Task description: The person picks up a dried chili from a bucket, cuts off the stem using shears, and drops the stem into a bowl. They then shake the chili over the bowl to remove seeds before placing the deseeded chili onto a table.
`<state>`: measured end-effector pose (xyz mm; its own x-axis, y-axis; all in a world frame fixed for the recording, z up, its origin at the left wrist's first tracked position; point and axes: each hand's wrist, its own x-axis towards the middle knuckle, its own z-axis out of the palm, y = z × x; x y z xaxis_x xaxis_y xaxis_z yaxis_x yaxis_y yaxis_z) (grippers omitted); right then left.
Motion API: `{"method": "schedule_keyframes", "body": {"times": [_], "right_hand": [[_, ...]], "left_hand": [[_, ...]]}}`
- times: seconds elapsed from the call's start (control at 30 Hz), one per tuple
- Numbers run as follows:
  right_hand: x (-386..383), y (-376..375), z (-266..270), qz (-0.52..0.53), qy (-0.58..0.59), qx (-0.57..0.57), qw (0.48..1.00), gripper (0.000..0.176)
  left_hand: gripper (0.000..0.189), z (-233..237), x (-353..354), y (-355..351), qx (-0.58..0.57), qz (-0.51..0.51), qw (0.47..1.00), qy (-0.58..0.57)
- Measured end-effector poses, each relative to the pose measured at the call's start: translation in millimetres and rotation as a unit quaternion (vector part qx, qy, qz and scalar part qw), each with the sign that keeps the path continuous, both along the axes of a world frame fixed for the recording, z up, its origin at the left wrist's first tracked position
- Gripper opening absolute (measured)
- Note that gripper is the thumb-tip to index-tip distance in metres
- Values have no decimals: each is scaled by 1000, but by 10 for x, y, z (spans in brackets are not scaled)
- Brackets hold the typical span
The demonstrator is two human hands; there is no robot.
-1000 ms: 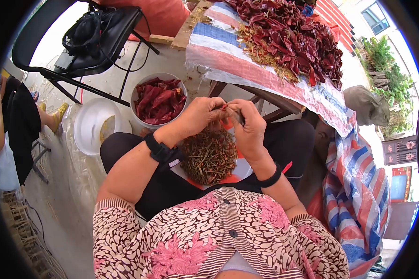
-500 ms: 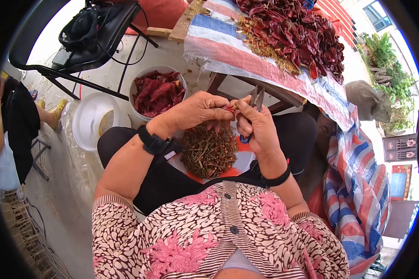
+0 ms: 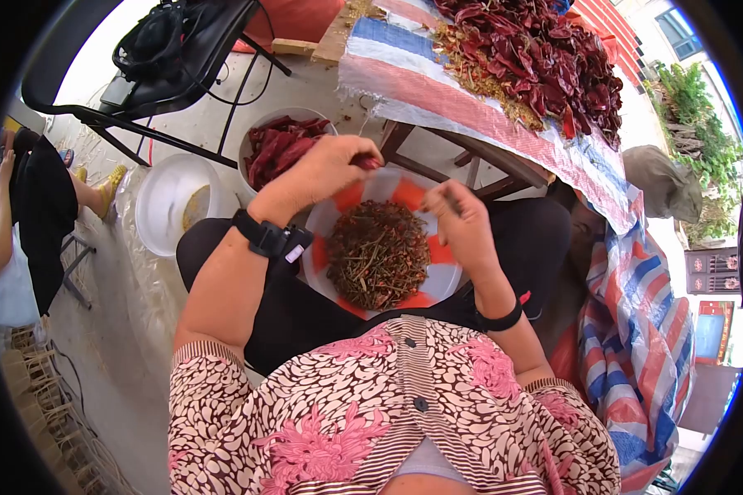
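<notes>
My left hand (image 3: 332, 169) is closed on a dried red pepper (image 3: 367, 162), partly hidden by the fingers, near the bucket of red peppers (image 3: 276, 153). Across the basin from it, my right hand (image 3: 464, 224) is raised with its fingers curled together; something dark shows between them, too blurred to make out. Below and between both hands, a basin (image 3: 450, 276) on my lap holds a heap of stems and red bits (image 3: 377, 257).
A table with a striped sheet (image 3: 413, 82) bears a large pile of dried red peppers (image 3: 537, 66). At left are a white tub (image 3: 153, 210), a black chair (image 3: 165, 95) and a seated person (image 3: 41, 214). A sack (image 3: 656, 181) stands at right.
My hands have moved apart, the left one up and left with the red pepper, the right one slightly to the right. The scissors seen in my right hand no longer show clearly.
</notes>
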<state>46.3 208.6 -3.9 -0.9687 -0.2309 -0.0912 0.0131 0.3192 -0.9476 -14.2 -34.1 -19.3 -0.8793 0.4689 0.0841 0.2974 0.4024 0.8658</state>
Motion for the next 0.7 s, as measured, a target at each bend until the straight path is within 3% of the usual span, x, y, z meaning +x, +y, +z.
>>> {"method": "schedule_keyframes", "body": {"times": [0.07,0.17,0.23,0.3,0.43,0.5,0.57,0.6,0.67,0.7], "right_hand": [[86,27,-216,68,26,208,975,21],[214,56,-591,105,129,346,923,22],[205,100,-632,139,122,363,913,22],[138,102,-365,141,79,341,926,22],[-126,356,139,8,94,318,943,21],[-399,692,275,-74,169,338,923,22],[-768,1140,409,-150,206,344,904,28],[-963,1309,541,-216,150,363,894,27],[-1444,1961,400,-283,217,419,835,29],[-1616,2160,423,-307,191,441,822,30]], "left_hand": [[17,-186,-99,-179,-118,62,988,79],[14,-319,-201,-330,-242,131,950,150],[14,-412,-284,-388,-326,188,910,175],[12,-553,-357,-480,-336,205,901,180],[48,-690,-349,-461,-419,218,863,177],[54,-648,-328,-374,-414,187,883,114],[49,-556,-281,-253,-397,158,901,80],[49,-523,-266,-195,-398,133,905,72],[46,-526,-215,-118,-381,98,914,98],[45,-518,-202,-88,-371,84,921,78]]}}
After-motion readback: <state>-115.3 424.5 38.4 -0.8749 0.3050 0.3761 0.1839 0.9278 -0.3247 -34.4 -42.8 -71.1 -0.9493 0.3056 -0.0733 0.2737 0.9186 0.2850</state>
